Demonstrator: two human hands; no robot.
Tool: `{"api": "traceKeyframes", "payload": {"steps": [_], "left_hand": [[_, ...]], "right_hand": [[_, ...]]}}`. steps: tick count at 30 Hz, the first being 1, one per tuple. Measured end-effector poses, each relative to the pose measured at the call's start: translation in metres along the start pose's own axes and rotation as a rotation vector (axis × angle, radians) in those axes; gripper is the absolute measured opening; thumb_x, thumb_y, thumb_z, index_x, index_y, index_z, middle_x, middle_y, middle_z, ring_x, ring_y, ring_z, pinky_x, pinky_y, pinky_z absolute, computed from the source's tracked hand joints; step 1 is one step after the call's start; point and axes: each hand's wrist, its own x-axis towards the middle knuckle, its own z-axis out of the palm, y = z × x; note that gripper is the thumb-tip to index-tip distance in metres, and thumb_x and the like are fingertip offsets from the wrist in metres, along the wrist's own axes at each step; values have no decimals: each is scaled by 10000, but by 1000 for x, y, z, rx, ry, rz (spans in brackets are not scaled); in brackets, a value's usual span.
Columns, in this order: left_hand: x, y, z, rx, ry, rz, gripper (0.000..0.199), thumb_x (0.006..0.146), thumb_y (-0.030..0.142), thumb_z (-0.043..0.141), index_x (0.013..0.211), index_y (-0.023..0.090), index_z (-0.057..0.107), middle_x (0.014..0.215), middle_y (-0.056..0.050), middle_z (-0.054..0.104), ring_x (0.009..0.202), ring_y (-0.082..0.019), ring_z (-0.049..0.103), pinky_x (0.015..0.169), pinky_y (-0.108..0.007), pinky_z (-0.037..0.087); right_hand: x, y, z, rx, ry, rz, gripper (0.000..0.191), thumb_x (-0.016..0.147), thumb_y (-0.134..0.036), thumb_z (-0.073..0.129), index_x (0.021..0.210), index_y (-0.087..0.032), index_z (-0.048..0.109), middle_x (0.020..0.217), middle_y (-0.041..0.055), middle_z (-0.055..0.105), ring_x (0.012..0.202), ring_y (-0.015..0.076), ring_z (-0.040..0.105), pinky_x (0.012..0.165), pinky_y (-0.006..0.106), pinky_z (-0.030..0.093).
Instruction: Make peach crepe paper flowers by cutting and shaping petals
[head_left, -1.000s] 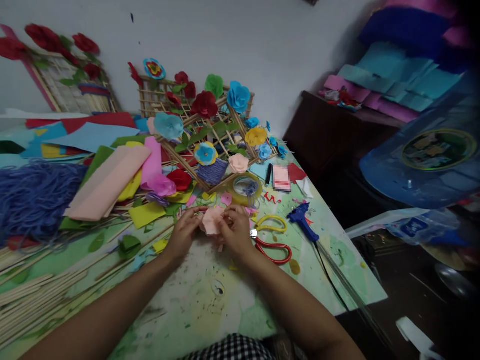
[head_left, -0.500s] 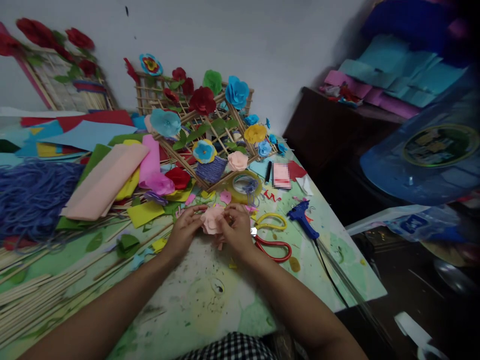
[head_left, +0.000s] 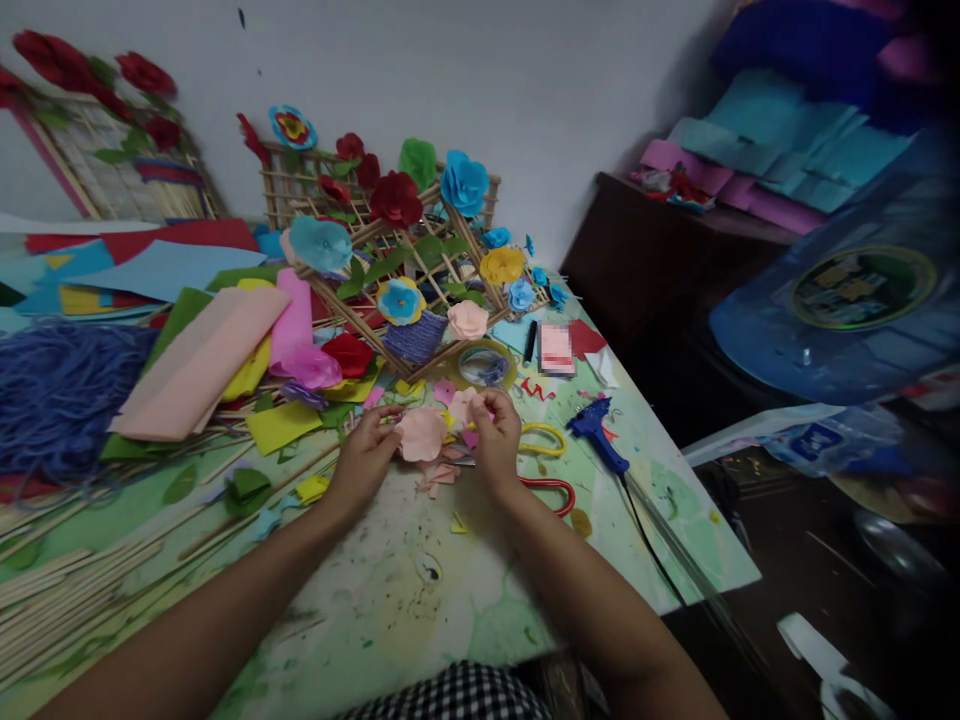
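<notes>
Between finger and thumb, my left hand [head_left: 369, 447] pinches the edge of a round pink paper flower piece [head_left: 421, 435] with a wavy rim. A smaller pink paper piece [head_left: 465, 408] is pinched in my right hand [head_left: 496, 435], a short gap to the right of the first. Scraps of pink paper [head_left: 437, 478] lie on the table beneath both pieces. Scissors with one yellow and one red handle [head_left: 555, 492] rest beside my right hand, which partly hides them. Behind the hands sits a roll of clear tape [head_left: 486, 364].
A bamboo-stick frame [head_left: 352, 305] with paper flowers stands at the back. To the right lies a blue glue gun [head_left: 598, 432] with its cord. Folded pink paper [head_left: 199, 362], blue yarn [head_left: 60, 400] and thin sticks [head_left: 82, 600] cover the left. A large blue water bottle [head_left: 817, 300] stands beyond the right edge.
The pink pieces, together in both hands before, are now apart, one in each hand. My right hand has moved slightly right and up. The whole view has shifted a little.
</notes>
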Motion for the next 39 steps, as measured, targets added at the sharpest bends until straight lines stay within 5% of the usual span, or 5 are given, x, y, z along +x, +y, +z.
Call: {"api": "traceKeyframes", "payload": {"steps": [12, 16, 20, 31, 39], "left_hand": [[-14, 50, -14, 727, -3, 231, 498, 846, 493, 465, 1213, 174, 572, 1056, -106, 716, 919, -275, 659, 786, -360, 464], [-19, 51, -10, 727, -135, 263, 417, 801, 525, 495, 982, 195, 675, 914, -69, 734, 791, -243, 658, 690, -319, 479], [-18, 42, -9, 721, -77, 324, 319, 757, 499, 516, 798, 242, 700, 890, -54, 735, 777, -256, 644, 697, -329, 465], [-14, 35, -8, 8, -49, -111, 300, 565, 445, 742, 691, 183, 665, 660, -3, 656, 637, -177, 593, 630, -269, 461], [-4, 42, -24, 317, -101, 37, 285, 630, 473, 636, 666, 191, 653, 615, 2, 632, 603, -187, 581, 572, -269, 431]], "right_hand": [[-8, -6, 4, -67, -153, -112, 118, 773, -251, 592, 675, -186, 583, 745, 13, 598, 775, 171, 535, 756, 294, 388], [-17, -11, 5, -238, -273, -226, 98, 782, -179, 631, 685, -185, 622, 713, -2, 618, 753, 158, 537, 750, 289, 368], [-19, -9, 5, -272, -270, -257, 93, 782, -173, 667, 693, -175, 639, 692, -14, 615, 715, 138, 530, 717, 266, 362], [-20, 1, 12, -68, -347, 61, 147, 817, -153, 552, 691, -171, 626, 626, -36, 558, 603, 115, 519, 580, 218, 366], [-20, -3, 9, -142, -338, -75, 123, 752, -132, 601, 634, -162, 612, 654, 5, 588, 679, 154, 508, 685, 282, 332]]}}
